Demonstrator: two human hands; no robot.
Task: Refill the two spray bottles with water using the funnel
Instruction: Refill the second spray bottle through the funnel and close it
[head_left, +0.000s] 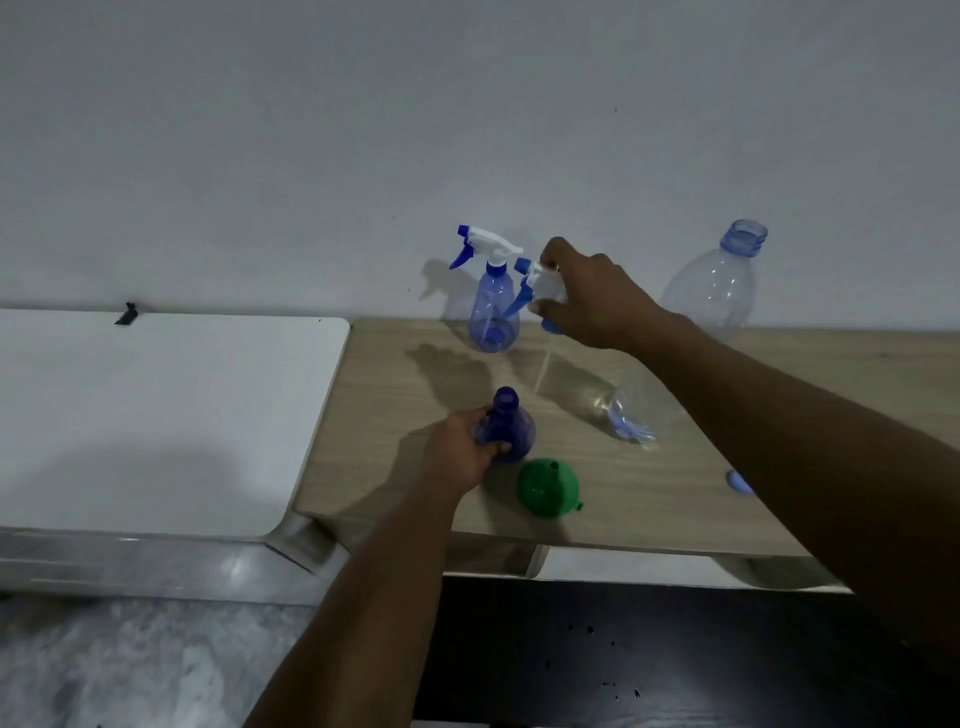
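Blue plastic fills my left grip: the fingers curl round the shoulder of the open spray bottle, which stands upright on the wooden table with its neck bare. My right grip, at one o'clock from that bottle and raised above the table, pinches the white trigger head. Its blue lever points toward nine o'clock, and a faint thin tube hangs below it.

Just at nine o'clock of the trigger head stands the second spray bottle, pale blue, its own sprayer on top, close against the wall. At five o'clock of the bottle I hold, just beside it, the green funnel lies on the table near the front edge. At three o'clock a small clear bottle lies on its side. Far back at two o'clock a large clear bottle stands upright and uncapped by the wall. A blue cap shows at four o'clock, partly hidden by my right forearm. At nine o'clock a white table adjoins the wooden one.
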